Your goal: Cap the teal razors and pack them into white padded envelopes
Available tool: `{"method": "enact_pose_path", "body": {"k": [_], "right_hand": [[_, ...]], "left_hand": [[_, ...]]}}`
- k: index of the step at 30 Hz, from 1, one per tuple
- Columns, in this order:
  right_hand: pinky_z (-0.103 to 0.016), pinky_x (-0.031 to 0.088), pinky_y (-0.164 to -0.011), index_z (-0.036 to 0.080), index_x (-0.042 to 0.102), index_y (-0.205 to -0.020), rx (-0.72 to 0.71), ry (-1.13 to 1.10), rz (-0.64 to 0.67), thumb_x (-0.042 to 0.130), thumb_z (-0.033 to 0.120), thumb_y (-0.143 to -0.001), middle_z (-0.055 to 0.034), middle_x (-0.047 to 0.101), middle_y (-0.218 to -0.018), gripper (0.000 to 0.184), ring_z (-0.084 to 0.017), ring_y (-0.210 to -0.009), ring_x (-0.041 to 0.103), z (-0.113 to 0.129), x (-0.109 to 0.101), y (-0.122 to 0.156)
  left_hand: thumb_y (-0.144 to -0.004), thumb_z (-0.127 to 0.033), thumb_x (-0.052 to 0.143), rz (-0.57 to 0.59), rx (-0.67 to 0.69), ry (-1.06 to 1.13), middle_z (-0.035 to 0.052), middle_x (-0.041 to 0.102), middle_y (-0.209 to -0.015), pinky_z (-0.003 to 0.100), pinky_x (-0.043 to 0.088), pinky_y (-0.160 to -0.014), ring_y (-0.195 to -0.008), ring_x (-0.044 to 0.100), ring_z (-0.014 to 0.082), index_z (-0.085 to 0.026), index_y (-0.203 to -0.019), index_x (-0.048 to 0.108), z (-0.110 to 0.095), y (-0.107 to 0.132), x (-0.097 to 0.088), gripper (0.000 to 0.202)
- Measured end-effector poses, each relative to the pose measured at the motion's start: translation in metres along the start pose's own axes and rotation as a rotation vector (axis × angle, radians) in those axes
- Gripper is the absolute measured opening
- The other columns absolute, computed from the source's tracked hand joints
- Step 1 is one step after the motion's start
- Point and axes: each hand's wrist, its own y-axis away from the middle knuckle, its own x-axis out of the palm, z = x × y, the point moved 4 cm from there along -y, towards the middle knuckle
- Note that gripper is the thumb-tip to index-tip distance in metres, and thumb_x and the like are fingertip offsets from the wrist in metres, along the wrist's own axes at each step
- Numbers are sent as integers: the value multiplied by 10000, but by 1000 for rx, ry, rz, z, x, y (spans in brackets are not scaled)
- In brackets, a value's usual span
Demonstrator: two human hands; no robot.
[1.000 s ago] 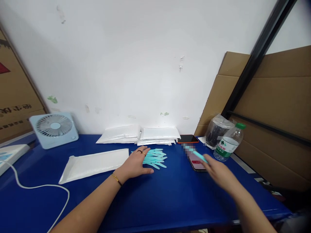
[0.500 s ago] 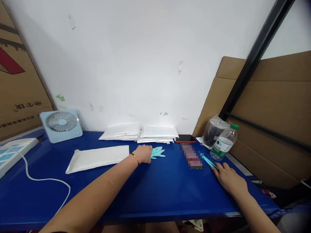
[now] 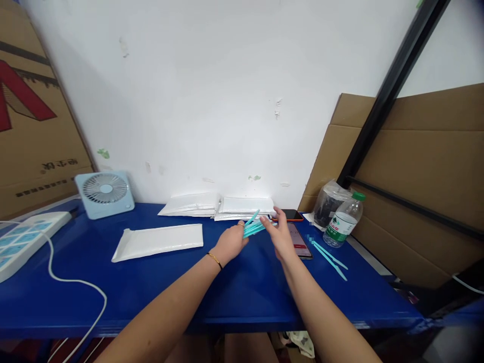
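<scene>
Left grip (image 3: 230,244) was closed around a bundle of teal sticks (image 3: 252,230), ends poking out toward my right. Bundle was over the desk (image 3: 257,297), in front of the white packet stacks (image 3: 189,205). Right grip (image 3: 282,238) was at the bundle's far ends, thumb and fingers partly spread; couldn't tell if it had hold of any. Two loose teal sticks (image 3: 329,258) lay on the desk, right of the lit phone (image 3: 300,244), near the bottle (image 3: 343,222). Single white packet (image 3: 161,243) lay flat to my left.
</scene>
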Motion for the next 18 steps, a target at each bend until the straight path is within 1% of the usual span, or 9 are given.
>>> {"method": "enact_pose_path", "body": {"k": [1,3,6,8,10,11,13,15,18], "right_hand": [[-303,454,-822,267,370,-1270,-78,-19,-4,617,442,-722,-79,467,-1244,626,-203,-1034,529,14,14,-2],[-301,465,-768,223,490,-1157,-209,-9,13,573,426,-758,-66,578,-1055,456,-192,-906,579,38,35,0],[-292,464,-707,202,579,-1005,-345,83,103,519,359,-801,-31,621,-825,264,-176,-768,601,59,55,12],[-290,456,-704,206,615,-904,-407,188,176,527,300,-791,-22,627,-794,171,-175,-759,598,60,62,23],[-292,450,-712,204,631,-820,-443,284,231,544,278,-774,-24,632,-799,123,-178,-772,592,58,65,30],[-295,450,-718,203,633,-825,-453,315,230,551,287,-772,-30,633,-814,129,-181,-782,590,58,64,33],[-308,448,-757,206,619,-948,-485,355,169,540,323,-791,-52,631,-909,211,-191,-849,582,62,61,33],[-327,435,-809,219,597,-1035,-526,423,159,502,351,-824,-68,617,-994,267,-202,-929,564,68,61,32],[-358,414,-857,235,643,-956,-545,536,334,470,370,-846,-67,628,-975,245,-216,-964,556,72,66,29]], "left_hand": [[-806,-226,446,-58,9,98,115,618,-859,304,440,-651,-778,619,240,-133,-1077,416,-8,4,-2,288],[-796,-191,455,-195,34,360,85,614,-815,269,426,-631,-735,609,202,-147,-1032,432,-18,12,-6,241],[-761,-164,489,-375,91,764,63,615,-887,243,428,-657,-759,586,162,-160,-1020,459,-19,22,-3,261],[-707,-156,537,-360,79,947,49,621,-881,231,431,-651,-756,574,152,-154,-965,503,-11,26,8,260],[-668,-168,571,-257,13,1041,22,616,-756,214,414,-579,-662,555,134,-143,-849,533,-3,28,22,186],[-667,-187,576,-210,-22,1066,2,594,-678,206,394,-536,-596,531,120,-142,-806,532,1,28,29,153],[-689,-244,575,-172,-55,1096,-33,537,-577,198,355,-484,-503,472,95,-148,-786,521,4,28,36,146],[-702,-286,573,-181,-51,1113,-45,511,-557,198,335,-470,-479,439,86,-155,-790,515,4,28,37,168],[-666,-288,616,-215,-48,1107,-28,523,-603,201,325,-485,-518,438,87,-154,-743,513,0,30,30,186]]}}
